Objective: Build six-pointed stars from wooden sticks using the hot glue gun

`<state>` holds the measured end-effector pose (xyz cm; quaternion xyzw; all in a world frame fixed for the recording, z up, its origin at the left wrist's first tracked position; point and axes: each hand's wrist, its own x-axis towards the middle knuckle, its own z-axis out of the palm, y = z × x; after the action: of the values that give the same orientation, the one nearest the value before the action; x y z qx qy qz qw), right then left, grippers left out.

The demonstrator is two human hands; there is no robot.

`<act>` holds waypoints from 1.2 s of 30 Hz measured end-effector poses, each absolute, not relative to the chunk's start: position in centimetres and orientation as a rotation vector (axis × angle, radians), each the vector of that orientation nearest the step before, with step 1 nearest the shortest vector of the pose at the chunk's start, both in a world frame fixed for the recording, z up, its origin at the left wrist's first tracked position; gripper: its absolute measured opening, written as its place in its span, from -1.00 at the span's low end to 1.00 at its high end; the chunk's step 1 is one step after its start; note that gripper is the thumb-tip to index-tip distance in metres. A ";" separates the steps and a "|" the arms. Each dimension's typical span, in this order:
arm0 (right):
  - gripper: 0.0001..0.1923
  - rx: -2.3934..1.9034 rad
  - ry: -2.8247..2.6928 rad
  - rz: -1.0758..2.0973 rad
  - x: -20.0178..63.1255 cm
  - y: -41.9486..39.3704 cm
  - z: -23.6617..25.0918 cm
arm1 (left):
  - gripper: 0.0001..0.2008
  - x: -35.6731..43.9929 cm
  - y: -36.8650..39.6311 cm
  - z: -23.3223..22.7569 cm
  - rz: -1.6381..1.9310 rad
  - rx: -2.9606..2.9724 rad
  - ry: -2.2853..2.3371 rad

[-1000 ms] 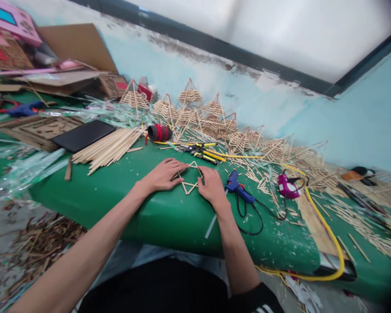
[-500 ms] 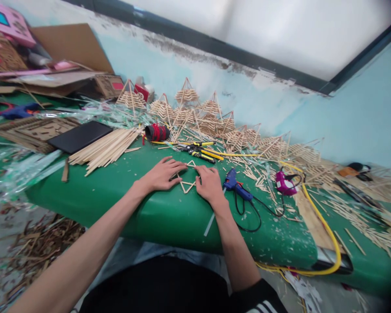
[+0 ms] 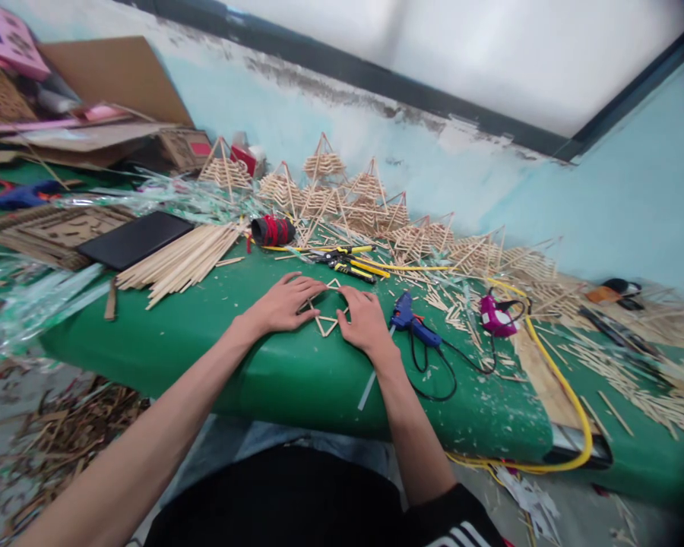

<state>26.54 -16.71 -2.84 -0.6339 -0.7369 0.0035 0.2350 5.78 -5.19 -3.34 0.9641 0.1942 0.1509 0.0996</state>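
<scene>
A small frame of thin wooden sticks (image 3: 327, 330), star-like with pointed triangles at its near and far ends, lies flat on the green table. My left hand (image 3: 288, 304) grips its left side, fingers bent over the sticks and thumb at the near part. On the opposite side my right hand (image 3: 363, 317) holds the frame with thumb and curled fingers. Both hands hide parts of the sticks. Right of my right hand rests a blue glue gun (image 3: 413, 323) with a black cord.
Pliers with yellow-black handles (image 3: 350, 266) and a red-wrapped dark roll (image 3: 272, 231) lie beyond my hands. Long sticks (image 3: 182, 262) and a black tablet-like slab (image 3: 135, 239) are at left. Stick pyramids (image 3: 324, 163) line the wall. A yellow cable (image 3: 570, 391) and purple device (image 3: 497, 315) lie right.
My right thumb and fingers have shifted slightly left along the frame, and more of its right-hand stick shows. My left hand stays almost still. The view has moved slightly.
</scene>
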 end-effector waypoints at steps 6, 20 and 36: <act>-0.58 -1.696 -1.967 0.036 26.6 -16.5 -3.2 | -0.46 5.9 -5.3 -3.2 0.510 2.798 0.563; -0.64 -1.694 -1.433 0.134 28.8 -16.0 -4.4 | -0.67 4.2 -2.0 -5.1 0.993 2.401 1.078; -0.63 -1.807 -1.301 0.259 28.1 -16.3 -3.8 | -0.67 3.7 -1.9 -5.4 0.868 2.317 1.051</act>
<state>28.14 -16.34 -3.78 -0.7260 -0.5224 0.1041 0.4349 3.68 -1.89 -5.35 0.8397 0.3811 0.3148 0.2248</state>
